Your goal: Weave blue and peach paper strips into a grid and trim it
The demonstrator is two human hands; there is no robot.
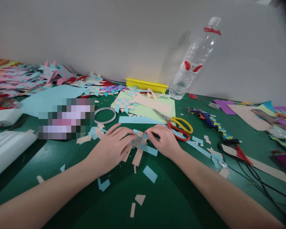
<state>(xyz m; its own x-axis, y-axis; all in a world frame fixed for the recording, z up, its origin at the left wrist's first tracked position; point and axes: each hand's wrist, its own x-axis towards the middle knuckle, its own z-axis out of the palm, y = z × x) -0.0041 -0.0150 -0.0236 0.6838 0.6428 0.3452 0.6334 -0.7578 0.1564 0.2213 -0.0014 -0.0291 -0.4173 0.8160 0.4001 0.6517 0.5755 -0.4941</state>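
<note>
Blue and peach paper strips (149,149), crossed over and under each other, lie on the green table between my hands. From the left, my left hand (118,140) rests on them, fingers bent and fingertips pressed at the weave's left edge. On the other side my right hand (165,140) has thumb and forefinger pinched at the upper right end of a strip. Its fingers partly hide that end. Just behind my right hand are scissors (181,125) with red and yellow handles, blades slightly apart. A long blue strip (140,120) lies behind the weave.
A roll of tape (105,115) and a pixelated phone-like object (66,119) lie left. Behind are green paper (170,103), a yellow tray (146,85) and a tilted plastic bottle (193,60). Paper scraps (150,174) litter the front; black cables (255,175) run right.
</note>
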